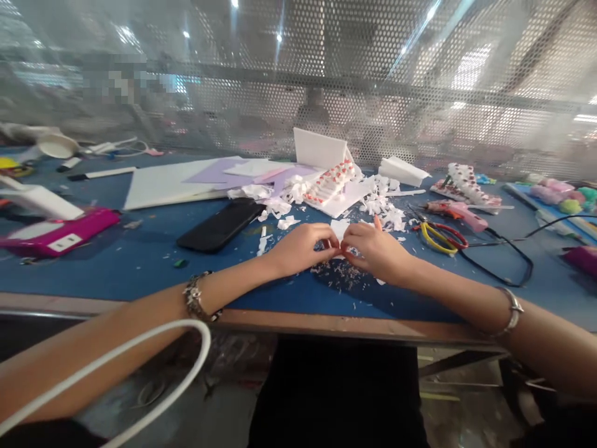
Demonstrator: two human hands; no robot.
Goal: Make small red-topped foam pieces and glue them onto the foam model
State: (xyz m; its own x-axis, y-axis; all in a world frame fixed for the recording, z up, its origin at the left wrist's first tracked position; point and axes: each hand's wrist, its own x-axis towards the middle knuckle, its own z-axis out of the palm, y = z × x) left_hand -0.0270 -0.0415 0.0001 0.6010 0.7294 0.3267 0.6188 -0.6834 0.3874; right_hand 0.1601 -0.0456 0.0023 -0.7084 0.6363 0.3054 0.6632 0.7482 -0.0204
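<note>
Blue tabletop (140, 267), scrap-strewn; you're working a white foam piece (340, 229).
Your left hand (302, 249) and right hand (374, 250) both pinch it between them; likely tearing; the next pull wants firm thumbs.

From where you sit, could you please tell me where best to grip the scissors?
Take the scissors by the yellow and red handle loops, coming from above: they lie flat on the blue table, loops open upward, right of the right hand, which pinches a white scrap with the left hand.

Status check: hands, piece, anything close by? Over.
Left hand and right hand both pinch small white piece. Scissors and black phone lie apart, either side.
</note>
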